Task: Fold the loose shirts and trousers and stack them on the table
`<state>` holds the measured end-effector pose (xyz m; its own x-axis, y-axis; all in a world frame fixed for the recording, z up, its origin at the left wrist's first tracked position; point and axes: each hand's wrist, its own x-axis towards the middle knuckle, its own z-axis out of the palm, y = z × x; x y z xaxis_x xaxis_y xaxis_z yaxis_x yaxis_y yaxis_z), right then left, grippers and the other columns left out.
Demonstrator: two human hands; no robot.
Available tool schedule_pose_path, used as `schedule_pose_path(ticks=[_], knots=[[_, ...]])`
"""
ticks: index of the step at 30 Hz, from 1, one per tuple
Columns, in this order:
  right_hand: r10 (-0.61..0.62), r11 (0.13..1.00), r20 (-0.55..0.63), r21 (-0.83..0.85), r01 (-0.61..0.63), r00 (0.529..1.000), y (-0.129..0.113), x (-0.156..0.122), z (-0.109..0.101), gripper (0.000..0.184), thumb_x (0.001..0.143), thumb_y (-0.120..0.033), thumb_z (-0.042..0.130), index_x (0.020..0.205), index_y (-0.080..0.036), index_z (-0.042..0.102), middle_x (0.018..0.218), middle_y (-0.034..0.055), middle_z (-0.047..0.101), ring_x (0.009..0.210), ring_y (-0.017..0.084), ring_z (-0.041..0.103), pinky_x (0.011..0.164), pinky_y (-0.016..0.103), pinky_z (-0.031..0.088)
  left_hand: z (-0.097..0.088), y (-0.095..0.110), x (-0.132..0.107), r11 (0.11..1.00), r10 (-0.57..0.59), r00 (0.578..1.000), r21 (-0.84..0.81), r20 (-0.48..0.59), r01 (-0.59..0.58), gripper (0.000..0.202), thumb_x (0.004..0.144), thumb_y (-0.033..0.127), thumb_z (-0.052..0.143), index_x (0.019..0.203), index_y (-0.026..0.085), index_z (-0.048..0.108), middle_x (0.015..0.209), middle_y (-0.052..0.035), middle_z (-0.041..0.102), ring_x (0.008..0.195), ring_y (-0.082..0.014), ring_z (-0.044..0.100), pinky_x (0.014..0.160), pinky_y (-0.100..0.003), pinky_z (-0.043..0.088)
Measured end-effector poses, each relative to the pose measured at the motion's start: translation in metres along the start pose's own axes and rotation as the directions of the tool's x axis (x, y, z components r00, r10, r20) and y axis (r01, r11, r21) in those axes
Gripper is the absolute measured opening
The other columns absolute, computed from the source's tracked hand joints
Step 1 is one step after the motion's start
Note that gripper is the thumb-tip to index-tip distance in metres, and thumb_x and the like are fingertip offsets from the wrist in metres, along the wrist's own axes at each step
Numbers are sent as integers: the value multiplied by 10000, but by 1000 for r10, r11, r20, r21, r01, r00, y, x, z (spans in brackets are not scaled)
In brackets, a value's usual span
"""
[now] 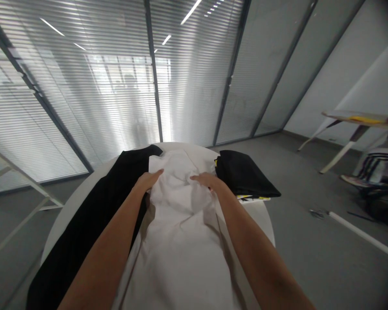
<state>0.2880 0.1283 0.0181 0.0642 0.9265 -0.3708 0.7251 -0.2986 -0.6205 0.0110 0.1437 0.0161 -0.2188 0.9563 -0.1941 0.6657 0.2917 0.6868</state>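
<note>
A long white garment (177, 241) lies lengthwise over the round table toward me, its cloth creased near the far end. Whether it is a shirt or something else I cannot tell. My left hand (147, 181) grips its left edge, thumb on top and the other fingers mostly hidden under the cloth. On the opposite edge, my right hand (208, 180) pinches the fabric in the same way. Black cloth (93, 215) is spread beneath and beside my left forearm. Just beyond my right hand sits a folded black garment stack (245, 174) with yellow and white showing underneath.
The white round table (261, 215) has its edge close to the right forearm. Behind it stands a glass partition with blinds (187, 86). A white metal frame (29, 185) is at left. On the right are another table (362, 118) and a white pole (362, 232) on the floor.
</note>
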Motion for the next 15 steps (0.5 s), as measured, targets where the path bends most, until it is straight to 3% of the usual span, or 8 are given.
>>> schedule_pose_path(ticks=[7, 10, 15], knots=[[-143, 984, -92, 89, 152, 985, 0, 23, 1, 247, 740, -412, 668, 719, -168, 700, 731, 51, 691, 825, 220, 635, 714, 266, 460, 15, 0, 17, 978, -2, 1000, -207, -17, -2, 235, 634, 377, 660, 684, 147, 643, 714, -118, 686, 710, -281, 661, 572, -315, 447], [-154, 963, -135, 199, 179, 979, 5, 32, 1, 201, 761, -353, 607, 804, -184, 707, 748, 29, 697, 820, 207, 635, 712, 267, 478, 19, -5, 24, 957, -5, 998, -289, -67, -14, 184, 601, 278, 652, 731, 150, 631, 715, -83, 660, 697, -248, 640, 559, -296, 442], [-97, 928, -178, 339, 153, 979, 13, 37, 0, 284, 767, -290, 490, 924, -136, 669, 743, 41, 678, 674, 177, 624, 606, 259, 494, 15, -9, 32, 881, 37, 998, -471, -49, -56, 492, 578, 174, 619, 1069, 184, 587, 790, -25, 650, 683, -184, 636, 581, -269, 478]])
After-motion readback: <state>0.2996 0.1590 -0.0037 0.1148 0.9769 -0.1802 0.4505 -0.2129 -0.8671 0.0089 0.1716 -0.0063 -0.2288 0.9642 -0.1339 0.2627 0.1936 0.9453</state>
